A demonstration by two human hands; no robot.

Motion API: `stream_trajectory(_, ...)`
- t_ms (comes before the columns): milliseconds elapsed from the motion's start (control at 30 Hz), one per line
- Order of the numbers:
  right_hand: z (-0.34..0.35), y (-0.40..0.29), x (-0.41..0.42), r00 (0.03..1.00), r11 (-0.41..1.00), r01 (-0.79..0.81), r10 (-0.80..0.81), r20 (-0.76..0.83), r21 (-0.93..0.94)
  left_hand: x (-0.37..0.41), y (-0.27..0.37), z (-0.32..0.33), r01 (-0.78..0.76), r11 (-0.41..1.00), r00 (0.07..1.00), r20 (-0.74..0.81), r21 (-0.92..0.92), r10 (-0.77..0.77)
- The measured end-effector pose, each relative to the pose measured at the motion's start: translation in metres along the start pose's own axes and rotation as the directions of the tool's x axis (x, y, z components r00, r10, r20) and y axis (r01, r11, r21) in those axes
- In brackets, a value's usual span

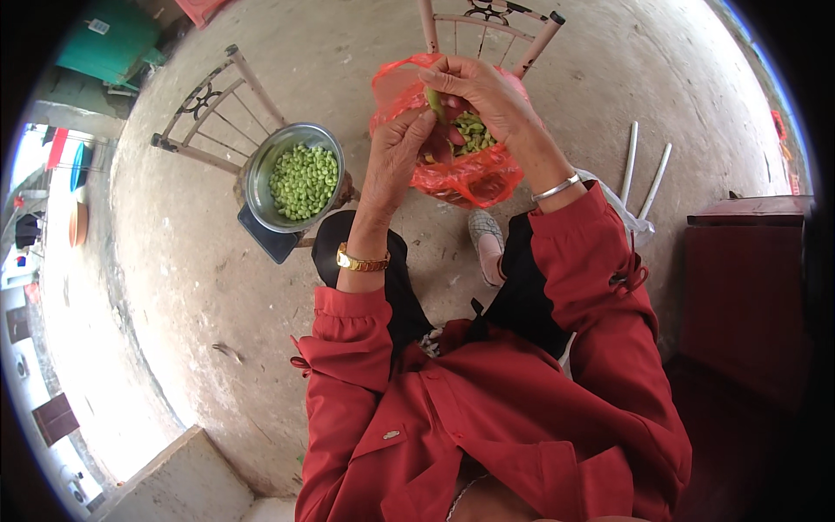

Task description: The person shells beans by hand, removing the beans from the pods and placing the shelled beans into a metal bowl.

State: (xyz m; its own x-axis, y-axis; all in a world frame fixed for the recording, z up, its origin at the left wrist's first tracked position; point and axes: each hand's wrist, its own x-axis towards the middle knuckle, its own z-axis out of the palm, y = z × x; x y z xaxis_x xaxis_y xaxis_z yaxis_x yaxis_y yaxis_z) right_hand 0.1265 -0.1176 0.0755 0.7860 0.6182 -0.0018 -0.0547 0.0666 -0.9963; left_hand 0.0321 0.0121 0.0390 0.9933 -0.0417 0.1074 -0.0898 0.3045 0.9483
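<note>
Between my two hands is a green bean pod [435, 103], pinched by the fingertips of both. My left hand [399, 145] grips its lower end, with a gold-coloured watch or bracelet on that wrist. At the upper end is my right hand [486, 98], a silver bangle on its wrist. Beneath them a red plastic bag [456, 175] gapes, holding several green and yellowish pods [475, 134]. To the left, a steel bowl [254, 179] contains many shelled green beans [303, 181]. Whether the pod is split cannot be seen.
The bowl rests on a metal-framed chair [215, 117], beside a dark flat phone or tablet [269, 238]. Another chair [486, 26] stands behind the bag. Right are two pale rods [630, 163] and a dark red cabinet [743, 287]. A low wall [176, 479] is at lower left.
</note>
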Motion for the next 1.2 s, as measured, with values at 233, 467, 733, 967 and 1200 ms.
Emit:
stream_trajectory(233,0.014,0.002,0.0,0.996,0.997,0.068,-0.065,-0.065,0.048,-0.005,0.002,0.002,-0.069,0.997,0.993,-0.097,0.03,0.072)
stream_trajectory(467,0.017,0.005,0.002,0.995,0.992,0.083,-0.077,-0.063,0.092,-0.007,0.003,0.0,-0.096,0.994,0.992,-0.086,-0.061,0.09)
stream_trajectory(733,0.018,0.005,0.002,0.998,0.99,0.064,-0.066,0.005,0.124,-0.009,0.006,0.003,-0.079,0.991,0.993,-0.1,-0.106,0.069)
stream_trajectory(967,0.018,0.011,0.002,0.998,0.947,0.0,-0.022,0.064,0.321,-0.008,0.002,0.001,-0.08,0.983,0.995,-0.078,-0.166,0.068)
stream_trajectory(1200,0.017,0.019,0.003,0.986,0.899,-0.015,-0.06,0.156,0.438,-0.008,0.002,0.003,-0.086,0.96,0.992,-0.117,-0.265,0.056)
